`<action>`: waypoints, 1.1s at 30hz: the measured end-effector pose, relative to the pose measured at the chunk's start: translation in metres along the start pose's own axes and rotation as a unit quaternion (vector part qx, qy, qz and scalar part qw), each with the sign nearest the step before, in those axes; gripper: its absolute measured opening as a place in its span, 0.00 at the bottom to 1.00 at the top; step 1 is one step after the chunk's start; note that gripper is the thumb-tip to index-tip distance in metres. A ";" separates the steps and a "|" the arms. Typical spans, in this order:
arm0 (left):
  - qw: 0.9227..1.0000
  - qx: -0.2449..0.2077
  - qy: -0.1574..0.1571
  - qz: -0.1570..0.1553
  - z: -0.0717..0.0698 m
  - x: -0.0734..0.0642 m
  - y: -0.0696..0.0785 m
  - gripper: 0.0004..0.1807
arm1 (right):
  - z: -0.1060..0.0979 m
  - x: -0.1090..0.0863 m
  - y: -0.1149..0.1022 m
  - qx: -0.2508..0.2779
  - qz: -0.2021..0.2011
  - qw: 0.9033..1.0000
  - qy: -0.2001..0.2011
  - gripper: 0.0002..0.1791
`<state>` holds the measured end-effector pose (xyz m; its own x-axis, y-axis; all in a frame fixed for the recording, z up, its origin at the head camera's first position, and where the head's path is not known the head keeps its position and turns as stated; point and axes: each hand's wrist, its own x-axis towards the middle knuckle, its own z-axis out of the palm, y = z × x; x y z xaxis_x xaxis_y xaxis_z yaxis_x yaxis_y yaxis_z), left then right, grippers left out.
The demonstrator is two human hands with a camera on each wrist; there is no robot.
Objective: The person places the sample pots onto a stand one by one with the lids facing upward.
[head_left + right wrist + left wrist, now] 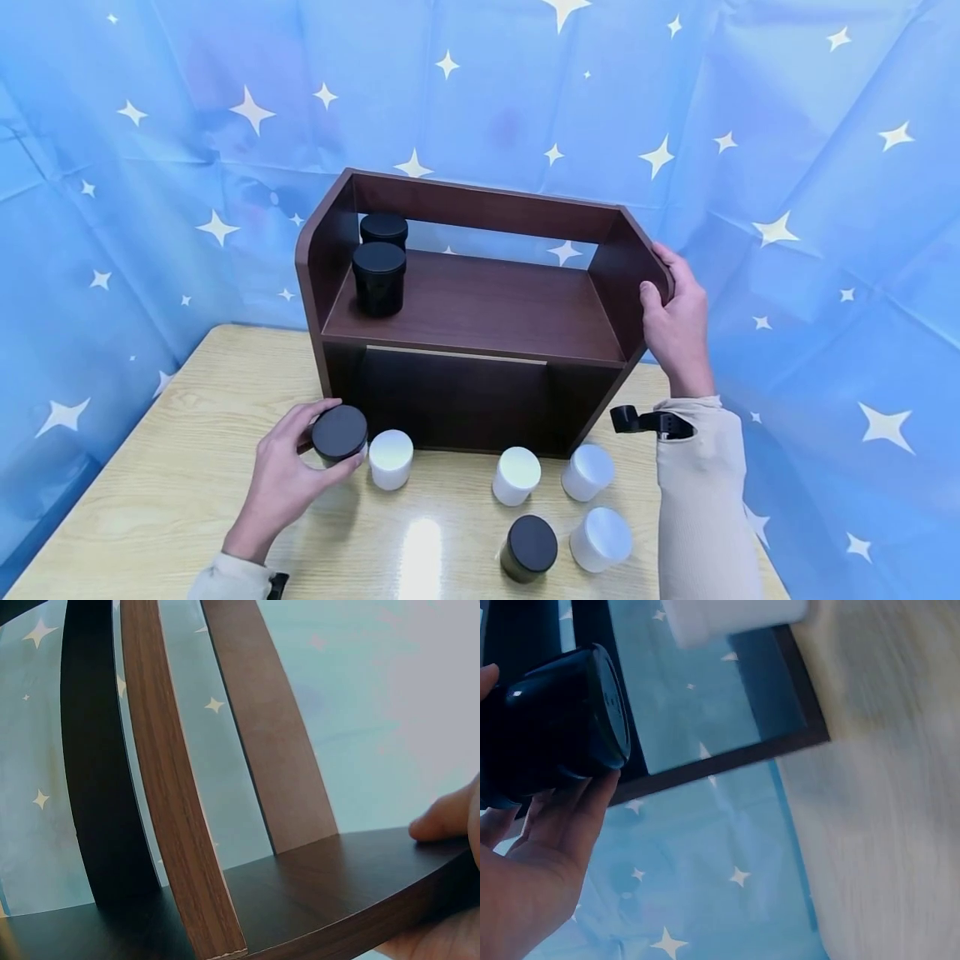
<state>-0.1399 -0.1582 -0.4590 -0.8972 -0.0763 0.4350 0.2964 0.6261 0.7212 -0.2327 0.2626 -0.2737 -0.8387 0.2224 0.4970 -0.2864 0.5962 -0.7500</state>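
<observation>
My left hand (288, 467) grips a black lidded jar (340, 431) off the table, near the lower left front of a dark brown two-tier shelf (480, 304). In the left wrist view, the fingers (585, 817) curl round the black jar (555, 712), and its base shows. My right hand (681, 325) holds the shelf's right side panel, thumb on the inner face. The right wrist view shows that thumb (442, 816) against the dark side panel (315, 874); the other fingers are partly hidden. Two black jars (379, 283) stand one behind the other at the upper tier's left end.
A white jar (391, 460) stands just right of the held jar. Right of centre on the wooden table (172, 467) are more white jars (517, 477) and a black jar (528, 548). A blue star-patterned cloth (495, 108) hangs behind the shelf.
</observation>
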 end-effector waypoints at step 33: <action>0.999 -0.041 0.014 0.022 -0.009 0.010 0.052 0.37 | -0.001 -0.001 -0.001 -0.006 0.009 1.000 -0.005 0.28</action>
<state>-0.1306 -0.1336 -0.4118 -0.8730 -0.0724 0.4823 0.3633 0.5632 0.7421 -0.2315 0.2624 -0.2725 -0.8483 0.2255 0.4791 -0.2655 0.6018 -0.7532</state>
